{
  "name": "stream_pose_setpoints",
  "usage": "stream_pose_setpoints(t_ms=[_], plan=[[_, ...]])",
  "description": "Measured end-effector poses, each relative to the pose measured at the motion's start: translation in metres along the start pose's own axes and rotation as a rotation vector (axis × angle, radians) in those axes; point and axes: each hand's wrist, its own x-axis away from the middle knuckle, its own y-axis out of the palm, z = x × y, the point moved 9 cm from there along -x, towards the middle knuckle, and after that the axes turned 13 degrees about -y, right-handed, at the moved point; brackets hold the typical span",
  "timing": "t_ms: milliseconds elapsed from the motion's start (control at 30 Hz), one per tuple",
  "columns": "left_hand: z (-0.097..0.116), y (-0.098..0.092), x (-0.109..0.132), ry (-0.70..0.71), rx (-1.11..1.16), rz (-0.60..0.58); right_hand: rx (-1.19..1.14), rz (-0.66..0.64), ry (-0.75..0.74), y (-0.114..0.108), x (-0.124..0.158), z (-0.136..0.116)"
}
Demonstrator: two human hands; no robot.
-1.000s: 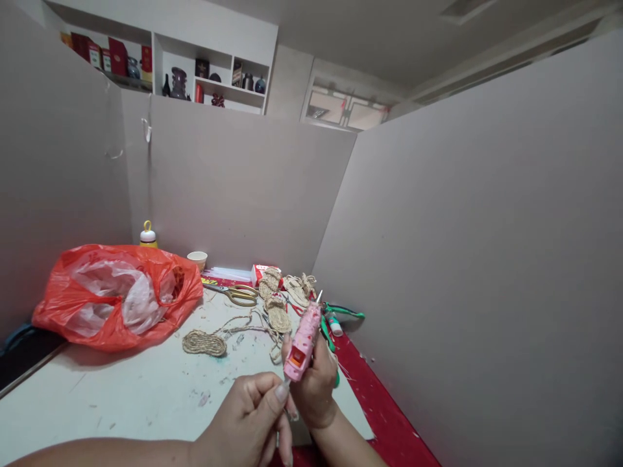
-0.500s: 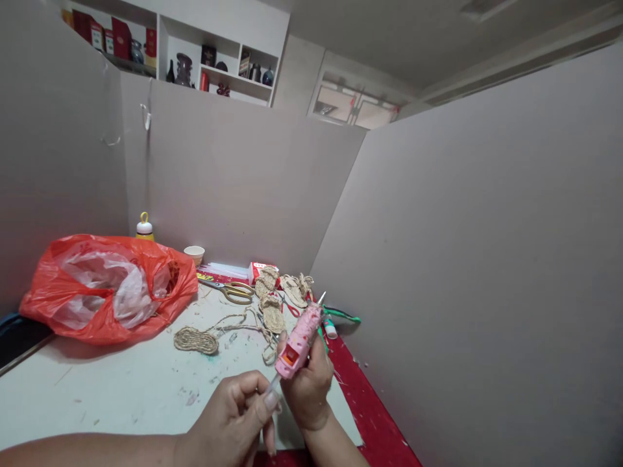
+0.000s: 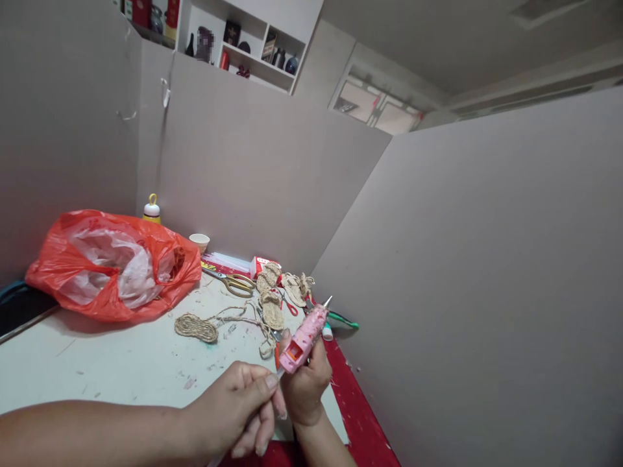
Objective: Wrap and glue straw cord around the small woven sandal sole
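Observation:
A pink hot glue gun (image 3: 305,337) rests in my right hand (image 3: 307,389), nozzle pointing up and away to the right. The fingers of that hand are wrapped round it from below. At the gun's rear end, a thin translucent glue stick (image 3: 280,371) enters. My left hand (image 3: 243,405) pinches this stick between thumb and fingers, close behind the gun. Beyond the hands lie a woven rope sole (image 3: 196,327) with a loose cord trailing from it, and small woven rope slippers (image 3: 272,310). How far the stick reaches inside the gun is hidden.
Gold-handled scissors (image 3: 236,284), a red and white box (image 3: 263,264), glue sticks (image 3: 226,261) and a paper cup (image 3: 199,242) are at the back. A red plastic bag (image 3: 117,266) stands left. Green-handled pliers (image 3: 344,320) lie right, beside the grey partition (image 3: 467,272).
My left hand has slid up along the glue stick, nearer the gun's rear. The camera view has tilted and shifted. My right hand keeps its hold on the gun.

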Motion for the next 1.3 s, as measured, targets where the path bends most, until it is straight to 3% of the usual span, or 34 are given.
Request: stream_pose_setpoints(t_ms=[167,433,767,1100,1300], plan=[[0.000,0.006,0.003,-0.004,0.009,-0.029,0.023,0.006,0.035,-0.001,0.004,0.007],[0.001,-0.005,-0.001,0.103,-0.089,0.058,0.010,-0.001,0.061,0.003,0.009,0.018],[0.002,0.004,0.005,-0.054,0.082,-0.020,-0.038,-0.008,0.111,0.001,0.001,0.005],[0.008,0.010,0.007,-0.104,0.209,-0.097,-0.031,-0.008,0.151,0.003,0.000,0.000],[-0.002,0.011,0.004,-0.208,0.323,-0.111,-0.010,0.003,0.136,0.001,-0.001,-0.005]])
